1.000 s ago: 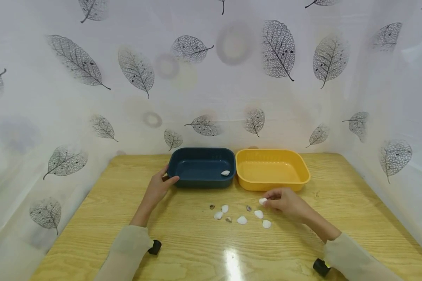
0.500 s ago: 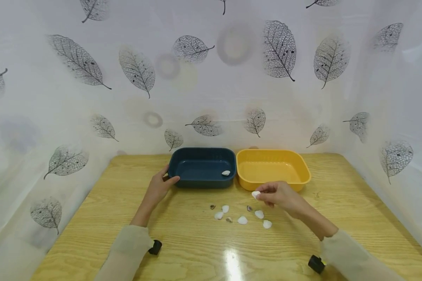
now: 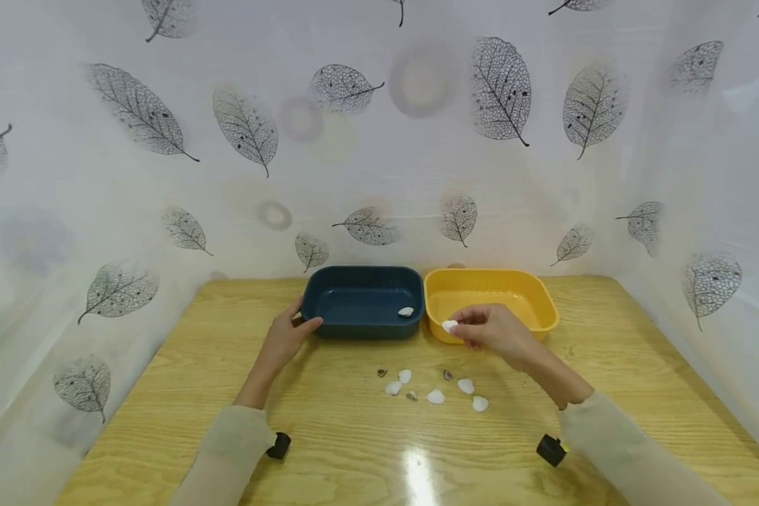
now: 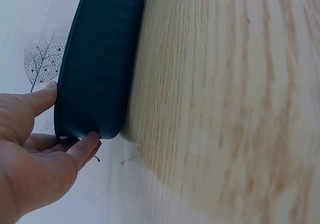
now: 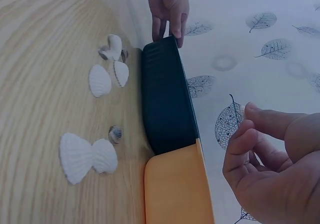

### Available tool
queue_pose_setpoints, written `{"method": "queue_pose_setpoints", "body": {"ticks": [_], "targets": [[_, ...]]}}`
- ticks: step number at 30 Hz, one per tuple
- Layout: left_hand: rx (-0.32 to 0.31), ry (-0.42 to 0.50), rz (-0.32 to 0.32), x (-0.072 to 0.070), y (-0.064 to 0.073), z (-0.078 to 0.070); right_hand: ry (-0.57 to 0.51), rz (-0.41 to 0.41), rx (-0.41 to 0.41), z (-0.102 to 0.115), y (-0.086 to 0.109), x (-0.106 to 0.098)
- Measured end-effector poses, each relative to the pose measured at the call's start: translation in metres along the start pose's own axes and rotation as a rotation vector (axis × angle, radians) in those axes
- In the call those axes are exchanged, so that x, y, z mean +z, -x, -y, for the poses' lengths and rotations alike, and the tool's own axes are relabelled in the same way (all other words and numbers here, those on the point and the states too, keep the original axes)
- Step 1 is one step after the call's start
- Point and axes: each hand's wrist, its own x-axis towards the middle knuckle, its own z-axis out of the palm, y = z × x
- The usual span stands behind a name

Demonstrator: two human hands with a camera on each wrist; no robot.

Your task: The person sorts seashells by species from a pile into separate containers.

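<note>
My left hand [image 3: 286, 340] holds the left end of the dark blue plastic bin [image 3: 362, 330], thumb by the front rim and fingers against the end wall. One white seashell [image 3: 405, 311] lies inside that bin, towards its right end. Between thumb and fingertips, my right hand [image 3: 496, 334] pinches another white seashell [image 3: 449, 326] above the front rim of the yellow bin [image 3: 547, 325]. In the right wrist view only a sliver of the pinched shell shows at the fingertips. Several loose white shells [image 3: 435, 397] and small dark shells [image 3: 447, 375] lie on the table before the bins.
The two bins stand side by side at the back of the wooden table [image 3: 354, 450]. Behind them hangs a white leaf-patterned curtain [image 3: 367, 161], which also closes both sides. A black wrist camera [image 3: 552, 450] sits under my right sleeve.
My right hand has moved left and away from me, carrying the pinched seashell from over the table to the yellow bin's front rim. The left hand and both bins stay put.
</note>
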Motion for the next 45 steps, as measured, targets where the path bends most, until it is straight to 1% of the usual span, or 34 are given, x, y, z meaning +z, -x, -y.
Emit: {"method": "queue_pose_setpoints", "body": {"ticks": [4,9,14,23,32,38,45], "targets": [[-0.004,0.002,0.002,0.0,0.001,0.001,0.027,-0.005,0.004,0.002,-0.009,-0.001],[-0.013,-0.008,-0.01,0.0,0.0,0.001,0.044,-0.011,0.01,0.006,-0.02,0.0],[-0.013,-0.018,-0.012,0.0,-0.002,0.001,0.047,-0.023,0.02,0.012,-0.031,0.004],[-0.029,-0.016,-0.001,-0.002,-0.002,0.0,-0.077,-0.031,0.031,0.02,-0.057,0.014],[-0.028,-0.031,0.014,-0.002,-0.004,0.001,-0.109,-0.064,-0.005,0.023,-0.081,0.022],[-0.028,-0.035,0.016,-0.002,-0.003,-0.001,-0.142,-0.106,0.03,0.025,-0.095,0.029],[-0.028,-0.04,0.005,-0.001,-0.002,-0.002,-0.156,-0.096,0.043,0.027,-0.107,0.038]]}}
